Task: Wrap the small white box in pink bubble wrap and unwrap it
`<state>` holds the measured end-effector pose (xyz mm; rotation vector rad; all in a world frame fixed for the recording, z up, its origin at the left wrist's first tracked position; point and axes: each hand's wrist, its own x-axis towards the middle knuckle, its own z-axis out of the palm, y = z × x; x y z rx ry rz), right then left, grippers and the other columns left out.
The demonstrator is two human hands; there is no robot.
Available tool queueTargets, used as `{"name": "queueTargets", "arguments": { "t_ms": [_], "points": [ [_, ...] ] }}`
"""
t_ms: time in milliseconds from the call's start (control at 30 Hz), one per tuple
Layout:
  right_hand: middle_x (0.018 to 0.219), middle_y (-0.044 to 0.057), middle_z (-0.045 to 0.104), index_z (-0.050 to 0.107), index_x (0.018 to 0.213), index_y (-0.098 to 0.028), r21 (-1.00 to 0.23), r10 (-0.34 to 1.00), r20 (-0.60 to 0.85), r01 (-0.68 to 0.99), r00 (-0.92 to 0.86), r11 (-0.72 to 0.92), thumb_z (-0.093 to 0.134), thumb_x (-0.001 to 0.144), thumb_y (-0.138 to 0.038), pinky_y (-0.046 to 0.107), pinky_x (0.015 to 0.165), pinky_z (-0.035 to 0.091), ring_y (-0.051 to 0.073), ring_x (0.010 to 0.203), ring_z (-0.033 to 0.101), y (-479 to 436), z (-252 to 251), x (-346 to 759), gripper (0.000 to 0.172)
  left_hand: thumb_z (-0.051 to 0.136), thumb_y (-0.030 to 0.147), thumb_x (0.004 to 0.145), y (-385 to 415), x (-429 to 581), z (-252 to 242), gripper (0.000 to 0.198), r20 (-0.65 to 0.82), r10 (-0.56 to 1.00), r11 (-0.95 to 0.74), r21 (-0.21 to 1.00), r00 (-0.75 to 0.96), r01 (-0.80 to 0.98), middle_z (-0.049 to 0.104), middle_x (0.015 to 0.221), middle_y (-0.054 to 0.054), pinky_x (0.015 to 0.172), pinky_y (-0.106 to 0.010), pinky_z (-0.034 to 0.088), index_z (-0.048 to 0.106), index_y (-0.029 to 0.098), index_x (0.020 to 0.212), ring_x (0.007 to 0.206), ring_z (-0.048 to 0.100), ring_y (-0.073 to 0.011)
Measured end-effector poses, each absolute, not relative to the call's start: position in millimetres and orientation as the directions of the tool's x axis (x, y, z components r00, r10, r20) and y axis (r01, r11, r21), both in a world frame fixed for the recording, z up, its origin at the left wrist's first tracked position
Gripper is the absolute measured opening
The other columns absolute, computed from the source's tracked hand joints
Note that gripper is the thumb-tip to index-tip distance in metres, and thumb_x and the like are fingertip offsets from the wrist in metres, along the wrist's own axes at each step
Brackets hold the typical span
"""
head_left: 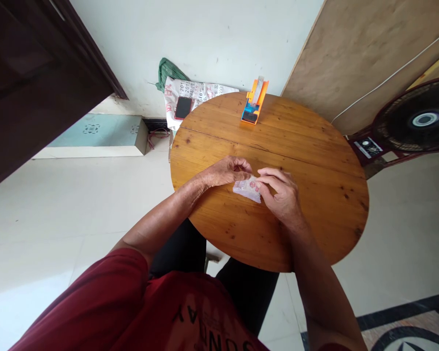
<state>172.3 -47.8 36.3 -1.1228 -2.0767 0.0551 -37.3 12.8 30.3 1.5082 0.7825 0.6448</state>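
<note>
A small clear plastic bag [247,190] with a few reddish marks or bits showing in it is held just above the round wooden table [212,214]. My left hand [231,170] pinches its upper left edge between thumb and fingers. On the other side, my right hand [282,194] has thumb and fingertips closed on the upper right edge. The bag's lower part hangs toward me. Its top edge is partly hidden by my fingers.
An orange and blue tape dispenser [254,105] stands at the table's far edge. Beyond the table on the left, a phone [183,107] lies on a printed white sack [201,90]. A fan [420,119] stands at the right, and a dark door [40,73] at the left.
</note>
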Motion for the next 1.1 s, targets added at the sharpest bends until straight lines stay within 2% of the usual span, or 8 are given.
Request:
{"name": "queueTargets", "arguments": {
  "t_ms": [300, 700, 1100],
  "points": [
    [0.104, 0.005, 0.078, 0.072, 0.088, -0.025, -0.4, 0.732, 0.595, 0.667, -0.332, 0.628, 0.063, 0.093, -0.023, 0.041, 0.086, 0.052, 0.022, 0.094, 0.074, -46.8, 34.5, 174.0, 0.011, 0.067, 0.024, 0.083, 12.0, -37.1, 32.6, 0.014, -0.054, 0.787, -0.013, 0.994, 0.615, 0.104, 0.065, 0.076, 0.001, 0.064, -0.021, 0.045, 0.065, 0.013, 0.093, 0.067, 0.058, -0.0085],
    [0.094, 0.003, 0.08, 0.07, 0.088, -0.026, -0.465, 0.766, 0.561, 0.645, -0.314, 0.606, 0.058, 0.094, -0.02, 0.04, 0.088, 0.053, 0.022, 0.09, 0.075, -48.0, 40.0, 171.7, 0.015, 0.069, 0.031, 0.084, 13.7, -38.0, 27.9, 0.02, -0.046, 0.779, -0.031, 0.993, 0.625, 0.111, 0.066, 0.075, 0.001, 0.062, -0.021, 0.045, 0.067, 0.014, 0.094, 0.067, 0.059, -0.0093],
    [0.097, 0.002, 0.079, 0.068, 0.093, -0.027, -0.494, 0.792, 0.534, 0.65, -0.297, 0.577, 0.054, 0.097, -0.023, 0.04, 0.088, 0.051, 0.021, 0.089, 0.073, -50.8, 40.8, 173.9, 0.014, 0.069, 0.028, 0.083, 11.6, -37.1, 31.8, 0.018, -0.054, 0.785, -0.013, 0.995, 0.617, 0.103, 0.066, 0.074, 0.001, 0.062, -0.021, 0.045, 0.066, 0.013, 0.092, 0.065, 0.058, -0.0088]
  ]
}}
